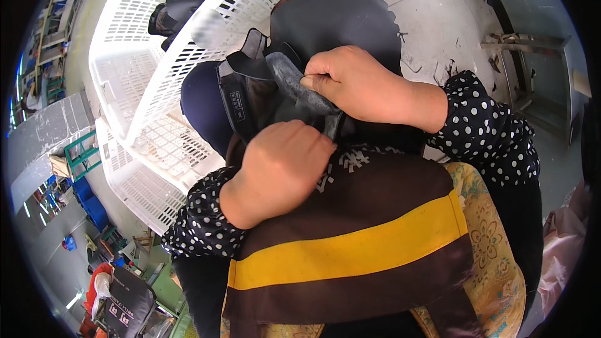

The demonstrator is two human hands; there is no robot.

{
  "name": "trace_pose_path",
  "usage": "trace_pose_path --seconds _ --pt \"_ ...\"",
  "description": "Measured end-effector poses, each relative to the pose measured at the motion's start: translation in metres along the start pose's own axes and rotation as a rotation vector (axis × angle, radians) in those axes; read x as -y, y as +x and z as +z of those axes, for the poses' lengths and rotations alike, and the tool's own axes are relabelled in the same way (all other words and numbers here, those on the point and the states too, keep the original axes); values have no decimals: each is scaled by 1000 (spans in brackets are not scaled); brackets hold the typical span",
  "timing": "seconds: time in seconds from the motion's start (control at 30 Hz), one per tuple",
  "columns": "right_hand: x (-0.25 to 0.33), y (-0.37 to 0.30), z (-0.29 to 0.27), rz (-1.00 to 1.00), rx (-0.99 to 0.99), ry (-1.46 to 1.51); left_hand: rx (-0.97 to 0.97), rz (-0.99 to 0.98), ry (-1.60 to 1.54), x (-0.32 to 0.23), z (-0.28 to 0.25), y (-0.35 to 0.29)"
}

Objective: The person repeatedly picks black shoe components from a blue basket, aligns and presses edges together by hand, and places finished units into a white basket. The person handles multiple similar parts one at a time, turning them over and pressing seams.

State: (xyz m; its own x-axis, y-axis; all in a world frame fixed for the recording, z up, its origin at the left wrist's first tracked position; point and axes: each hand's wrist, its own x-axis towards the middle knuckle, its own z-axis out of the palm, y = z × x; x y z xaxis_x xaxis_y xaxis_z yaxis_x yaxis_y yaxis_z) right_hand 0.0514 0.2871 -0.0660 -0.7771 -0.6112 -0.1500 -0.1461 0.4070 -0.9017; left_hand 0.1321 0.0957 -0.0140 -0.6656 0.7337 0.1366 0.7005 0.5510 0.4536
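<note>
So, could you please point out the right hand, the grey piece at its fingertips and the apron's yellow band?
Right hand (pixel 363 82): head view, back of the hand.
Grey piece (pixel 285 74): head view, its upper part.
Yellow band (pixel 350 250): head view, middle of its length.

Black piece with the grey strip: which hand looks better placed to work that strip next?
Probably the right hand: its thumb and finger pinch the edge of the grey strip. The left hand is lower in the picture, its grip mostly hidden.
</note>
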Motion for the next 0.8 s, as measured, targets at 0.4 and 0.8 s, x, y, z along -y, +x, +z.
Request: trace_pose_path --seconds 0.4,0.8 --pt "-25 -23 1 33 -411 535 115 -350 -337 42 -36 33" --pt "-11 -55 16 -417 -85 -111 156 -217 -396 53 0 28"
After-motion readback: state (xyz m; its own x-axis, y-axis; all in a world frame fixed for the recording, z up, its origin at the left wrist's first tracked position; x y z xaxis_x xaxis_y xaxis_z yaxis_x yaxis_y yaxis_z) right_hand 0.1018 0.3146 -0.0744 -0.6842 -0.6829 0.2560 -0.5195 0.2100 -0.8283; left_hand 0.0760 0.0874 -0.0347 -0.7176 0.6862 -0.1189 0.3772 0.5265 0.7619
